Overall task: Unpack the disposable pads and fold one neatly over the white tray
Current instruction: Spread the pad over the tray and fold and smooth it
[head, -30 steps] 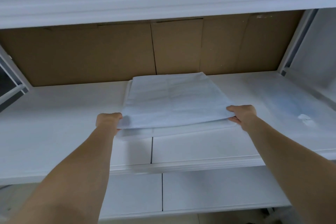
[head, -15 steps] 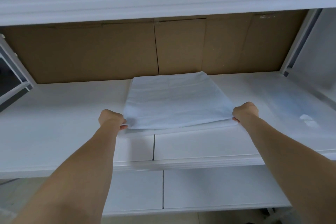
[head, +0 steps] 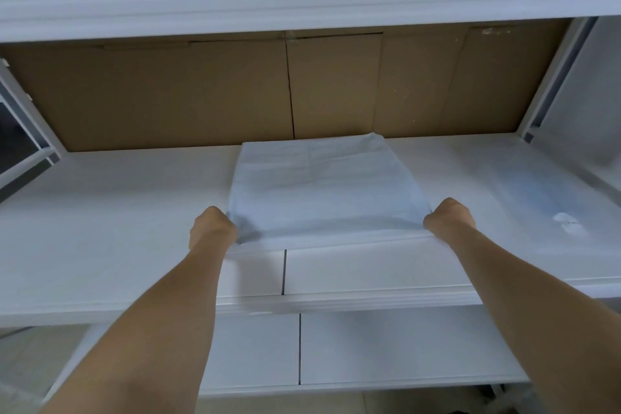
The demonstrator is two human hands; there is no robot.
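Each grip is clenched on a near corner of the pad point(head: 324, 185): the left hand point(head: 212, 227) pinches the near-left corner and the right hand point(head: 448, 218) the near-right one, fingers curled under so that only knuckles and backs show; how much material sits inside each fist cannot be seen. Between the two hands the near edge sags a little and casts a shadow, so it looks raised slightly off the surface, while the far part lies flat. The pad is pale blue-white, folded into a rough rectangle, and rests on the middle of the white shelf point(head: 100, 228), its far edge close to the brown cardboard point(head: 168, 94) backing. By its look it is very light, thin and limp, a soft sheet with no stiffness of its own, so it will droop wherever it is unsupported and may slide easily on the smooth white surface. Corners are the sensible places to hold it, since tension between two corners keeps an edge straight for a clean fold; a hold in the middle would likely bunch it. A clear plastic wrapper point(head: 544, 198) lies flat to the right, well apart from the pad. Whether the surface beneath is the tray itself cannot be told.
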